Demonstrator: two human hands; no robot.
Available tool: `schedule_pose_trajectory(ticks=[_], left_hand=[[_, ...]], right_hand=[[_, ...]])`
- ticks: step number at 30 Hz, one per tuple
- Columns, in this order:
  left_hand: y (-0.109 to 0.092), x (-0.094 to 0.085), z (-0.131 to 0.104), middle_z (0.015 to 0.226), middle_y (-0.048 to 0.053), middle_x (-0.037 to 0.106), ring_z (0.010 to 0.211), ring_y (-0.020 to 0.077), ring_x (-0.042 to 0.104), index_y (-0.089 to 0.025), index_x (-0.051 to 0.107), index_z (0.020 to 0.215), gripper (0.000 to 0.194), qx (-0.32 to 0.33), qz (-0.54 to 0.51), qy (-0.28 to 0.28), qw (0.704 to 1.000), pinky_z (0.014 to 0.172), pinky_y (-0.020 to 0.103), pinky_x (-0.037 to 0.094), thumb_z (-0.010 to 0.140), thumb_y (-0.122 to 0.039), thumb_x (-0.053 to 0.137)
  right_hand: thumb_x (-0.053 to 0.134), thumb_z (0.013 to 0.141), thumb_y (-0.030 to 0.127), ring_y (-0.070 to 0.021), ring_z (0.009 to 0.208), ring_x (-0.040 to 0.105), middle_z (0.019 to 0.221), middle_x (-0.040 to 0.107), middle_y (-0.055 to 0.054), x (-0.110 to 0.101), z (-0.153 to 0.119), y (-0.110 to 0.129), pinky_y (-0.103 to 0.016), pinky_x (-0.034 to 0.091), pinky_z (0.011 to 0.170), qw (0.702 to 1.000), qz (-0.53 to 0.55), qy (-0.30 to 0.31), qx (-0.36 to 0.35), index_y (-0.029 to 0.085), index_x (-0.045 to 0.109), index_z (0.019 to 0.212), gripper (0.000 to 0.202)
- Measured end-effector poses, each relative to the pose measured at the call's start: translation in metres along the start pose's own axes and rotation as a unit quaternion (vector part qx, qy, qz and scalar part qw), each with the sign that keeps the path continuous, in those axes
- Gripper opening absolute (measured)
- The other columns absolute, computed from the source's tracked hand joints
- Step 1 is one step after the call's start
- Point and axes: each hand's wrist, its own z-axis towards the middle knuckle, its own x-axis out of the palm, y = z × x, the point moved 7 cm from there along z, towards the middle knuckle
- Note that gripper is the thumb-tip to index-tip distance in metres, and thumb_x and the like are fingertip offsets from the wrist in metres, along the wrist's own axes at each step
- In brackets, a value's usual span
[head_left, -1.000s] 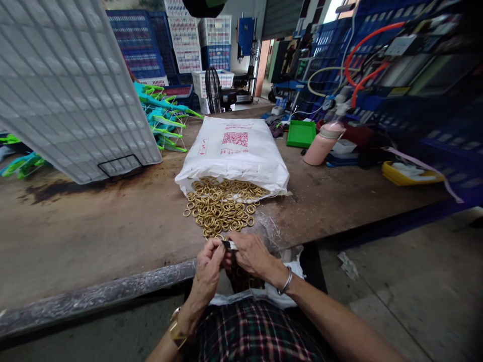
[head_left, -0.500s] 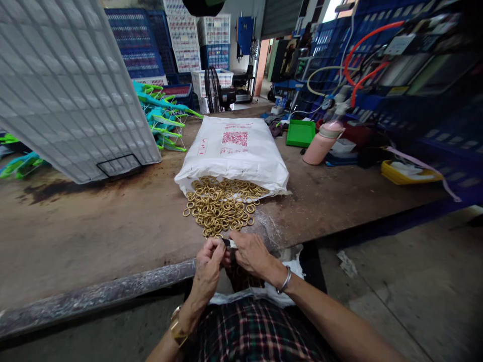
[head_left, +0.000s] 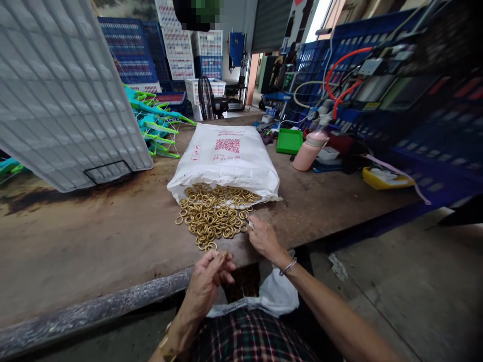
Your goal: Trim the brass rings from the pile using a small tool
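Observation:
A heap of brass-coloured rings spills from the mouth of a white woven sack onto the table. At the near side of the heap, my left hand is turned partly palm up. Its thumb and forefinger come together on a small brownish spot that I cannot make out, with the other fingers loosely curled. My right hand reaches to the heap's right edge, fingers closed around a small whitish thing, mostly hidden. Below my hands, an open white bag lies at my lap, its inside dark.
A large white crate stands tilted at the left, with turquoise and green plastic parts behind it. On the right are a green tray, a pink bottle and a yellow tray. The table's wrapped edge runs nearby.
My hands were together over a small black and white thing; now they are apart. The right has moved forward to the rings, while the left has turned its palm more upward.

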Motion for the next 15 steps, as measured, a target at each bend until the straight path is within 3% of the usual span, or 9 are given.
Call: schedule_pose_trajectory(ticks=[3,9,12,15], left_hand=[[0.007,-0.009,0.006,0.079,0.006,0.068,0.063,0.0144,0.062,-0.015,0.055,0.07,0.03,-0.026,-0.046,-0.028,0.998,0.048,0.022,0.046,0.063,-0.035,0.077],[0.019,-0.011,0.014,0.066,0.001,0.063,0.055,0.012,0.058,-0.016,0.059,0.077,0.026,-0.074,-0.114,0.0,0.991,0.046,0.021,0.043,0.063,-0.031,0.075],[0.029,-0.013,0.023,0.068,0.003,0.064,0.056,0.0118,0.057,-0.014,0.056,0.062,0.029,-0.119,-0.138,0.013,0.983,0.048,0.022,0.042,0.06,-0.033,0.078],[0.039,-0.02,0.034,0.066,0.004,0.064,0.055,0.0114,0.056,-0.014,0.051,0.053,0.038,-0.149,-0.112,-0.019,0.982,0.046,0.02,0.041,0.052,-0.034,0.083]], right_hand=[[0.039,0.089,0.023,-0.0187,0.079,0.061,0.093,0.067,-0.008,-0.002,0.007,-0.007,-0.025,0.033,0.064,0.999,0.004,0.001,0.032,0.017,0.052,0.109,0.025],[0.041,0.086,0.019,-0.0189,0.083,0.061,0.092,0.067,-0.005,0.01,0.007,-0.007,-0.026,0.034,0.066,0.999,-0.022,0.012,0.036,0.022,0.057,0.103,0.024],[0.043,0.08,0.014,-0.0187,0.086,0.059,0.095,0.066,-0.006,0.012,0.008,-0.011,-0.025,0.034,0.068,0.999,0.009,-0.022,0.042,0.021,0.058,0.1,0.025],[0.041,0.081,0.014,-0.0169,0.079,0.058,0.088,0.065,-0.005,0.013,0.007,-0.015,-0.025,0.035,0.067,0.995,0.084,-0.04,0.046,0.019,0.057,0.091,0.019]])
